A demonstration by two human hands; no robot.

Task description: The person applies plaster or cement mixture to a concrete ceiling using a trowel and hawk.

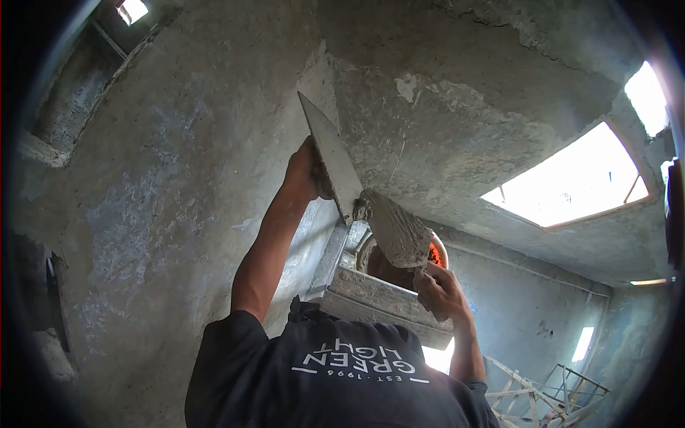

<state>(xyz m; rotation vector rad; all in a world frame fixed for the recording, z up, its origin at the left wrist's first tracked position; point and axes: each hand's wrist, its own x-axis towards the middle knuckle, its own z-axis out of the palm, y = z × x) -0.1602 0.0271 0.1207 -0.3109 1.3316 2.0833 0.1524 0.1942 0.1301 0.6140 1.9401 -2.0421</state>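
My left hand [310, 171] is wrapped round the back of a flat, thin plate [332, 153], which stands steeply tilted beside the wall corner. My right hand [441, 291] is closed on the handle end of a trowel [396, 230] thickly coated with wet grey mortar. The trowel's far end meets or overlaps the plate's lower tip; whether they touch is unclear. Below the trowel is a round bucket [443, 251] with a pale rim and some orange, partly hidden by the trowel.
A mortar-stained wooden plank [385, 298] lies beneath the bucket. Rough grey plaster covers the wall [157, 192] at left and the surface [457, 107] above. Bright openings [578, 178] show at right. A metal frame [549, 392] stands at the lower right.
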